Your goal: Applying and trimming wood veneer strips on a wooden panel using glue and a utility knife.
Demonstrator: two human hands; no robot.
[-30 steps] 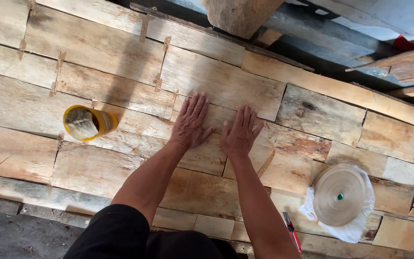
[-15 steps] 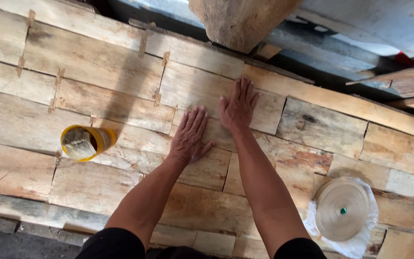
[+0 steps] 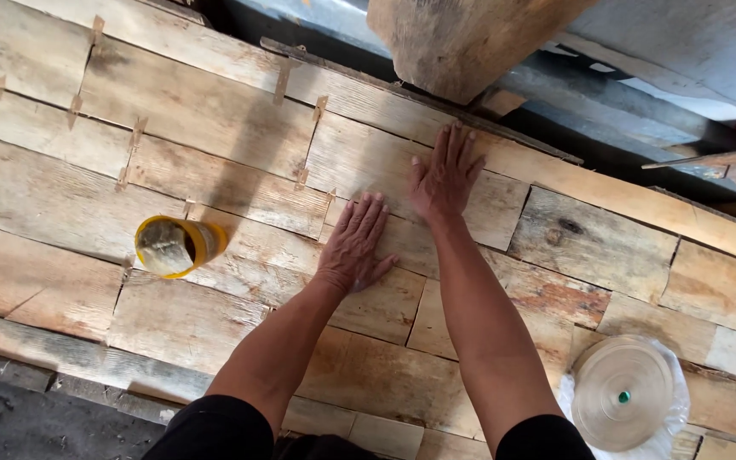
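Both of my hands lie flat, palms down, on a surface of pale wood veneer pieces (image 3: 215,128) joined with short strips of tape. My left hand (image 3: 353,244) rests with fingers spread near the middle. My right hand (image 3: 445,173) is stretched farther away, pressing a veneer piece just below a dark gap at the sheet's far edge. Neither hand holds anything. A yellow-rimmed cup (image 3: 174,246) lies on its side to the left of my left hand.
A large roll of beige tape (image 3: 623,393) sits on white plastic at the lower right. A thick wooden post (image 3: 462,43) stands beyond the far edge. Loose boards (image 3: 726,166) lie at the right. Dark ground (image 3: 36,426) shows at lower left.
My right hand has slid away from me, from beside my left hand up toward the sheet's far edge. My left hand has stayed nearly in place.
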